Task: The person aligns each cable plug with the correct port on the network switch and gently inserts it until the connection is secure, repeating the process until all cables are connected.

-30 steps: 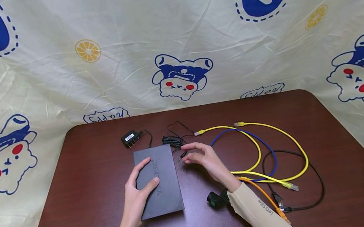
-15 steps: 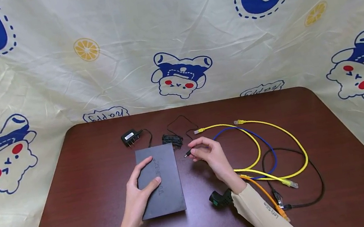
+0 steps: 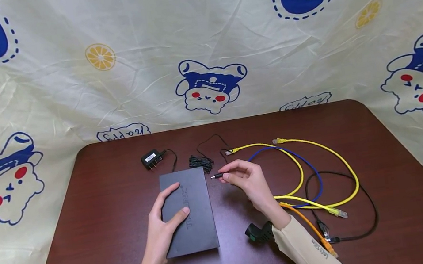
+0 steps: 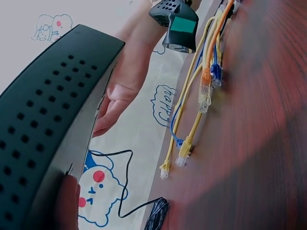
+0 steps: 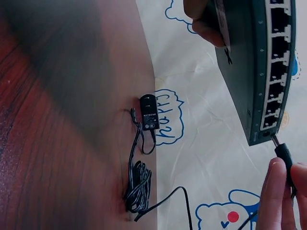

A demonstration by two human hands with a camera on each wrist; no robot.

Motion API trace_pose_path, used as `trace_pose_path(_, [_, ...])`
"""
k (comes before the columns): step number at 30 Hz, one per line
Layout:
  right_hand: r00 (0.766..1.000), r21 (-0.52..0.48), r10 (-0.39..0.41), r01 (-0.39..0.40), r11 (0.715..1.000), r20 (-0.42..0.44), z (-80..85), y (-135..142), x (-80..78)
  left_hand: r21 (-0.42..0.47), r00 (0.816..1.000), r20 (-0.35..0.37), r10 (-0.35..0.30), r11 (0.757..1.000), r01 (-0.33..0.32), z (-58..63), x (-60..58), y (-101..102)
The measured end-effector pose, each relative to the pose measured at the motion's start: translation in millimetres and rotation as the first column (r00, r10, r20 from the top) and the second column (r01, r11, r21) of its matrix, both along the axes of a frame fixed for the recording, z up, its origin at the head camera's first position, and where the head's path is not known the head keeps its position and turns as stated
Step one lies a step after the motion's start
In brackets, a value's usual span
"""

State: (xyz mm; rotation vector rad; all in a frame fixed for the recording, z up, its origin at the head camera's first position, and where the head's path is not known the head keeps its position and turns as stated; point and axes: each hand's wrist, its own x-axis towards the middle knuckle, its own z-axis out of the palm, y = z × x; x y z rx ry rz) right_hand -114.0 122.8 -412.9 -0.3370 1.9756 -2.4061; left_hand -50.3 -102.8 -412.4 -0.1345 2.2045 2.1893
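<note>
My left hand [image 3: 158, 230] grips a dark grey network switch [image 3: 203, 235] by its left side, thumb and index finger on top; in the right wrist view more fingers [image 5: 211, 33] press its underside. That view also shows the row of Ethernet ports [image 5: 277, 72] along the switch's edge and a small round socket [image 5: 266, 134] at the row's end. My right hand [image 3: 253, 184] pinches the black barrel plug [image 5: 284, 155] of a power cord between thumb and fingers. The plug's metal tip is right at the round socket. Switch and plug are held above the table.
The black power adapter [image 3: 152, 159] lies behind the switch, its cord coiled in a bundle [image 3: 201, 163]. To the right lie yellow cables [image 3: 355, 175], a blue cable [image 3: 315, 172], a black cable [image 3: 374, 217] and an orange cable [image 3: 308, 224]. A printed cloth [image 3: 150, 91] hangs behind the table.
My right hand has taken up the barrel plug, and turned it to point left at the switch's edge. The switch has shifted slightly right in my left hand.
</note>
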Motion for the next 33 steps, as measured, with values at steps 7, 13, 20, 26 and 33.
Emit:
trace_pose_path(7, [0.999, -0.002, -0.035, 0.035, 0.999, -0.035, 3.8, -5.6, -0.4, 0.030, 1.000, -0.009, -0.009, 1.000, 0.009, 1.5, 1.1, 1.0])
trace_pose_path(13, [0.998, -0.029, -0.040, 0.038, 0.999, -0.052, 4.5, -9.4, -1.6, 0.023, 1.000, -0.014, -0.016, 1.000, 0.016, 3.8, 2.2, 0.9])
trace_pose_path(20, [0.997, -0.041, -0.043, 0.041, 0.998, -0.068, 4.3, -11.1, -2.4, 0.044, 0.999, -0.019, -0.028, 0.999, 0.029, 5.2, 2.4, 0.8])
trace_pose_path(26, [0.996, -0.047, -0.046, 0.042, 0.998, -0.075, 3.0, -11.5, -2.5, 0.037, 0.999, -0.019, -0.039, 0.999, 0.040, 5.6, 3.5, 0.2])
trace_pose_path(33, [0.993, -0.059, -0.054, 0.048, 0.997, -0.104, 0.8, -11.8, -1.6, 0.056, 0.998, -0.023, -0.052, 0.997, 0.054, 3.7, 3.6, -0.7])
